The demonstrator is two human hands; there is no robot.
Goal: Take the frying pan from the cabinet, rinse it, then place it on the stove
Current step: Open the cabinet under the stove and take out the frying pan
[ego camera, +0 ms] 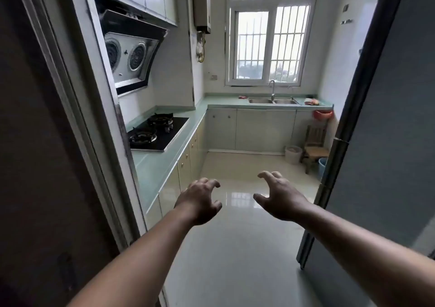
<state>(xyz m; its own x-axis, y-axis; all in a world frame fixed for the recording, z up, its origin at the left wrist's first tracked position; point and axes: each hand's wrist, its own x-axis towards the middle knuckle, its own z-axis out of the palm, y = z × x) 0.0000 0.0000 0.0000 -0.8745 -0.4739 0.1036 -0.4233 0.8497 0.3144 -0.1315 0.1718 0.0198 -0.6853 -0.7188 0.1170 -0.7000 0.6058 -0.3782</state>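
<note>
Narrow kitchen lay ahead of you from the doorway, green bench (160, 165) running up the left to the stove (157, 131) at ten o'clock, sink (273, 100) at twelve. No frying pan showed anywhere; I judged it was behind one of the shut cabinet doors (184, 167) under the bench. Expect a stiff, fairly heavy thing, slippery once rinsed, best taken by its handle. Your left hand (200, 200) and right hand (279, 198) hung apart over the floor, palms down, fingers curled and spread, gripping nothing.
</note>
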